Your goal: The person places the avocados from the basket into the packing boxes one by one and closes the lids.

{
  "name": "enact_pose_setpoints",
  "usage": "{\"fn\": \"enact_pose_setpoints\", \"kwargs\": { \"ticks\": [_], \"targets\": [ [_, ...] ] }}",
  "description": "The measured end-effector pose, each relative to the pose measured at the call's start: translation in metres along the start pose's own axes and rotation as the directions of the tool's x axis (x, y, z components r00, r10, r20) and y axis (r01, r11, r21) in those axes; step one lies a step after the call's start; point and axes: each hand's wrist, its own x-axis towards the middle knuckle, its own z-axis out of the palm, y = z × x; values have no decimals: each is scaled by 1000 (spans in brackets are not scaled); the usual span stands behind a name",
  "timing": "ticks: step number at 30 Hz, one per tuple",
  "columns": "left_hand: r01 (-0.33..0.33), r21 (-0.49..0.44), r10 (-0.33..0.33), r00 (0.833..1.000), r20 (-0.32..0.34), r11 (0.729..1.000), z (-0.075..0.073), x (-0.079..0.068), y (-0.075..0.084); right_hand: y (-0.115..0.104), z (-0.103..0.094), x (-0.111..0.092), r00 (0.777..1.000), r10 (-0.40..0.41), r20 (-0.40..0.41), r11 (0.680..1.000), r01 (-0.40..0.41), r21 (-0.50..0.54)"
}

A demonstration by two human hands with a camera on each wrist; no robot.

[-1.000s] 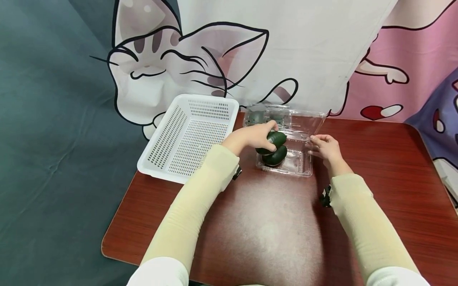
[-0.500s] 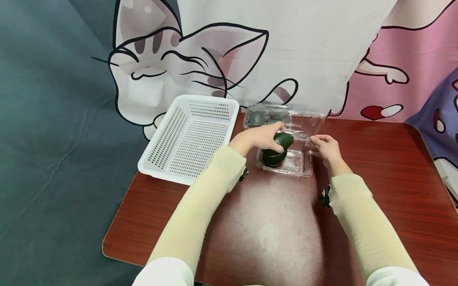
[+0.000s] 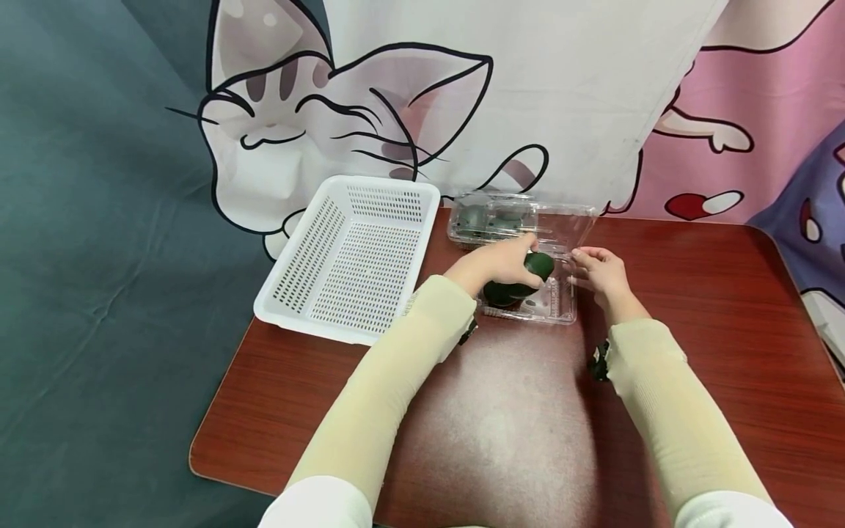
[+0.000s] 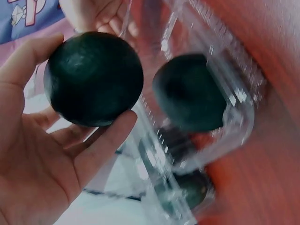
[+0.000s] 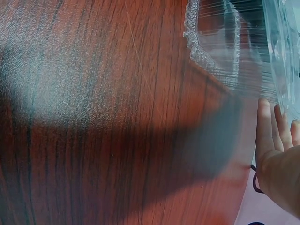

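My left hand grips a dark green avocado between thumb and fingers, over an open clear plastic container. In the left wrist view, the held avocado shows its rounded end, apart from a second avocado in the container. That second avocado lies at the container's left side, partly hidden by my left hand. At the container's right side near the lid hinge, my right hand pinches the plastic edge with its fingertips. The right wrist view shows those fingers against the clear wall.
A white perforated basket stands left of the container. Behind the container's raised lid is a closed clear box with dark green avocados inside. Everything rests on a reddish-brown table, with a printed curtain along its far edge.
My left hand has moved right and slightly toward me with the avocado, over the container. The other avocado and my right hand have stayed in place.
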Motion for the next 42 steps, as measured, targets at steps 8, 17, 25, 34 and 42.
{"fn": "enact_pose_setpoints", "kwargs": {
  "ticks": [8,17,25,34,42],
  "targets": [
    [90,20,-88,992,-92,996,20,18,12,-2,1,0,1000,13,-24,999,-14,-50],
    [206,236,-171,972,-160,950,45,28,27,-2,-1,2,999,10,-49,996,-14,-91],
    [259,356,-212,963,-165,898,64,40,27,0,-1,2,999,-6,-43,996,1,-93],
    [284,381,-233,957,-175,880,75,45,22,3,2,0,999,-6,-43,999,4,-39],
    [299,399,-238,951,-195,867,81,50,21,3,1,2,998,-6,-57,998,3,-58]
  ]
}}
